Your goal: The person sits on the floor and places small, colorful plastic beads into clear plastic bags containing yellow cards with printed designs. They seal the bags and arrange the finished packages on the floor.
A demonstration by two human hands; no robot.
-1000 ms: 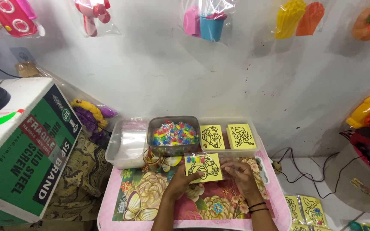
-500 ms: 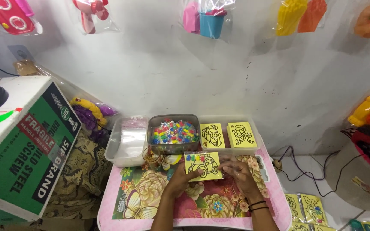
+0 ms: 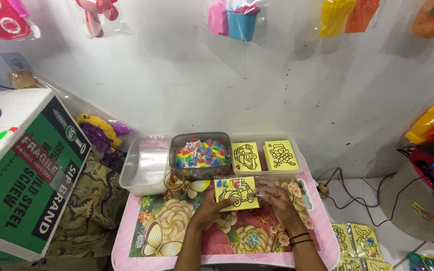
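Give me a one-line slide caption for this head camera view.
Both hands, left hand and right hand, hold a yellow picture card over a flowered pink table, near a tub of coloured beads.

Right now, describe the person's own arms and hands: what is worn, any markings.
Both forearms are bare, with no sleeves in view. The right hand has two thin dark bands at the wrist. The left hand wears nothing visible: no glove, ring or watch can be made out.

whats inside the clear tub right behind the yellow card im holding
The middle tub holds a heap of small pieces in many colours, red, blue, green and yellow. What lies beneath the top layer is covered. The yellow card hides its front edge.
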